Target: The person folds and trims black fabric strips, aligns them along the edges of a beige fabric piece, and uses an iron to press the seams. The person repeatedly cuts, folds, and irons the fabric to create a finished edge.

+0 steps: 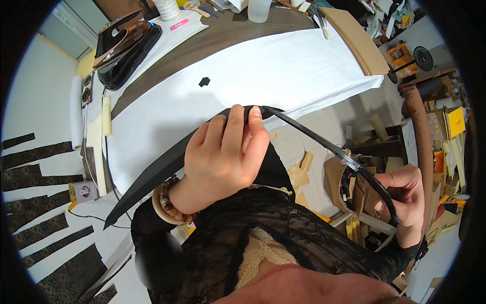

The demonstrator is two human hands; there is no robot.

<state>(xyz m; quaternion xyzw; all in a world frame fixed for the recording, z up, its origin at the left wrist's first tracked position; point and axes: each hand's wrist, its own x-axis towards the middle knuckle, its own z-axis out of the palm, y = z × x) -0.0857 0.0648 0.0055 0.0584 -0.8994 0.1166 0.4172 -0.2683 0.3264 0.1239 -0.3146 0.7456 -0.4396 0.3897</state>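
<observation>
My left hand (223, 152) pinches a long black strip of fabric (157, 175) near its upper end, thumb and fingers pressed together. The strip slants from the fingertips down to a pointed end at the lower left. Dark cloth also hangs below the hand, and whether it is the same piece I cannot tell. In my right hand (405, 195), fingers curled, are long black scissors (314, 138) with a shiny pivot. Their tip reaches the strip beside my left fingertips. Whether the blades are apart is unclear. A small black scrap (204, 81) lies on the white sheet (263, 66) beyond.
An iron (119, 48) stands on a black base at the far left. Brown boards (354, 43) lie at the far right of the table, near a translucent cup (258, 11). Dark patterned cloth pieces (40, 152) are spread at left. Boxes and scraps (354, 197) clutter the floor at right.
</observation>
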